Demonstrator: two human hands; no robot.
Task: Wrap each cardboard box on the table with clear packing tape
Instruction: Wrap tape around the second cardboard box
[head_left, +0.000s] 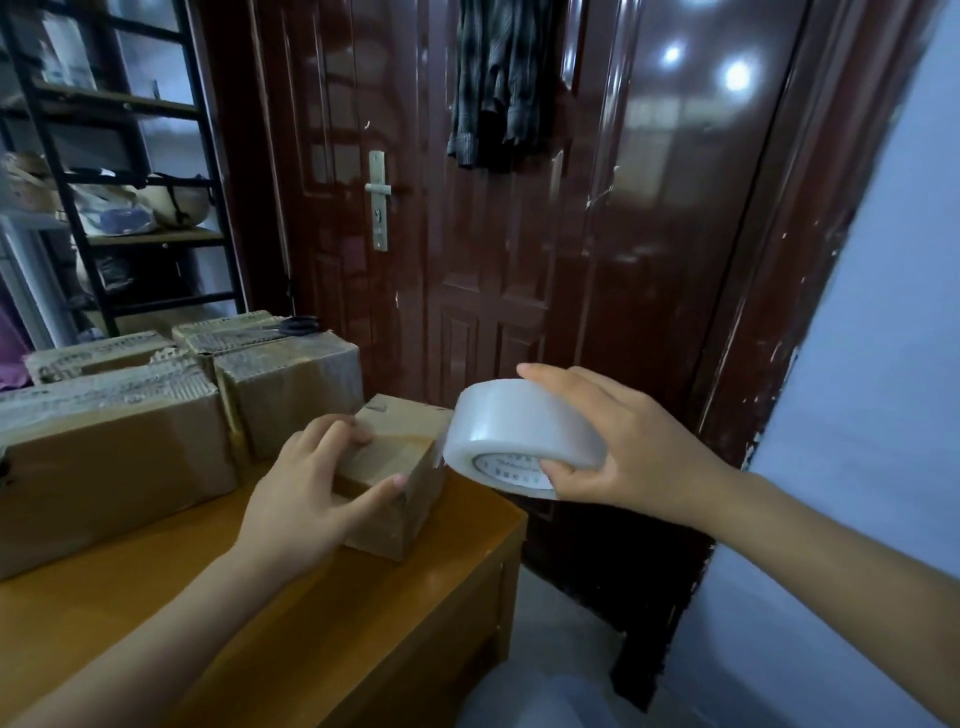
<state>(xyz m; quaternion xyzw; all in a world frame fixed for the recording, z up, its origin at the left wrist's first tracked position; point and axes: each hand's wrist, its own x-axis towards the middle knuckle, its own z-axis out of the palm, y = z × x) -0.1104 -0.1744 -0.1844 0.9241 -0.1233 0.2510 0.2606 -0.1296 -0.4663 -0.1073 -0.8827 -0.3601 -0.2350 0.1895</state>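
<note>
Tape roll (519, 436) sits clamped in my right hand (628, 447), thumb inside its core, held just beside the small box (400, 467) near the table's (322, 623) right edge. My left hand (301, 499) grips that box. 3 larger boxes (291, 384) stand behind, scissors (298, 326) on top.

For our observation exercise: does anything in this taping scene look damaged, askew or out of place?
Yes. The larger cardboard boxes at the back left have ragged, torn top edges with the corrugation exposed. A pair of scissors lies on top of the rear box. The door frame has chipped paint. The small box looks intact.
</note>
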